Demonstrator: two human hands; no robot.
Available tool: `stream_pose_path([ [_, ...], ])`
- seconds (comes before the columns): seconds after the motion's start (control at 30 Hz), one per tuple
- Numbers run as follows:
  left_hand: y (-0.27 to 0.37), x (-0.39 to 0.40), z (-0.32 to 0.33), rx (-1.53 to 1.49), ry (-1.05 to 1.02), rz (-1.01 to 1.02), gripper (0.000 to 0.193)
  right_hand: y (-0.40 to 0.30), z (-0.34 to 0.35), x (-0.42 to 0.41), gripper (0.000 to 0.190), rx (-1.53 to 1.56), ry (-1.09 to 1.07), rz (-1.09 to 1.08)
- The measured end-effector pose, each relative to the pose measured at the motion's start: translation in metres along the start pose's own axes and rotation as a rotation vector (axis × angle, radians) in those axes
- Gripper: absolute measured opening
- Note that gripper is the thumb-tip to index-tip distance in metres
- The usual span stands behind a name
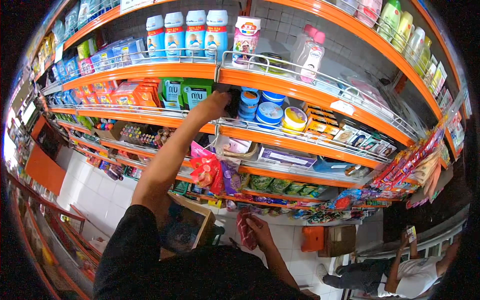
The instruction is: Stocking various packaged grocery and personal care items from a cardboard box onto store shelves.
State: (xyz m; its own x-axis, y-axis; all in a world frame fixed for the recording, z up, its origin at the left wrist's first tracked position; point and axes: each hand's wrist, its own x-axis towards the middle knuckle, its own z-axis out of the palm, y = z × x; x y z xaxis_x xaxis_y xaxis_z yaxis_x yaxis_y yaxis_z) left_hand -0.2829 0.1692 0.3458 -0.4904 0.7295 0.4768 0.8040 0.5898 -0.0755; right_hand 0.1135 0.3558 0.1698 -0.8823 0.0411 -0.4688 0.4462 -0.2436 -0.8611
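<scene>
My left hand (216,104) reaches into the shelf at chest height, between green hair-colour boxes (197,94) and blue-lidded jars (249,102). Its fingers are blurred against a dark patch, so whether they hold anything is unclear. Lower down, near my body, my right hand (261,233) grips a folded red checked cloth (246,228). Beside the jars stand a larger blue-and-white tub (269,114) and a yellow tub (294,119). Orange small cartons (320,122) line up to their right.
Wire rails edge the orange shelves (285,137). Powder bottles (187,35) stand on the shelf above. Red and purple packets (206,172) hang below my left forearm. A cardboard box (204,227) sits near my body. At the right, another person (408,275) holds a small packet.
</scene>
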Motion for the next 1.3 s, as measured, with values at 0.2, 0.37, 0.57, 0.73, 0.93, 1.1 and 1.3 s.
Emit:
stream_pose_path([
  [0.2,-0.007,-0.004,0.006,-0.017,-0.099,-0.035,0.051,0.018,-0.003,0.011,0.037,0.023,-0.017,-0.045],
  [0.37,-0.032,-0.008,0.028,-0.027,0.186,0.041,0.048,0.030,-0.005,0.018,0.033,-0.004,-0.037,-0.080],
  [0.57,-0.004,-0.005,0.009,-0.230,0.130,-0.021,0.042,0.013,0.001,0.006,0.037,0.009,-0.023,-0.071],
  [0.73,0.010,-0.009,-0.023,-0.332,0.181,-0.040,0.040,0.024,-0.002,0.012,0.041,-0.030,-0.040,-0.083],
  [0.93,0.055,-0.066,-0.088,-0.447,0.212,-0.272,0.027,0.024,0.002,0.006,0.044,-0.102,-0.005,-0.070],
  [1.1,0.088,-0.177,-0.080,-0.765,0.349,-0.628,0.026,0.073,-0.033,0.012,0.054,0.007,-0.237,-0.342],
  [1.3,0.110,-0.396,0.016,-0.805,0.447,-1.170,0.030,0.063,-0.007,-0.005,0.046,-0.231,-0.619,-0.315],
])
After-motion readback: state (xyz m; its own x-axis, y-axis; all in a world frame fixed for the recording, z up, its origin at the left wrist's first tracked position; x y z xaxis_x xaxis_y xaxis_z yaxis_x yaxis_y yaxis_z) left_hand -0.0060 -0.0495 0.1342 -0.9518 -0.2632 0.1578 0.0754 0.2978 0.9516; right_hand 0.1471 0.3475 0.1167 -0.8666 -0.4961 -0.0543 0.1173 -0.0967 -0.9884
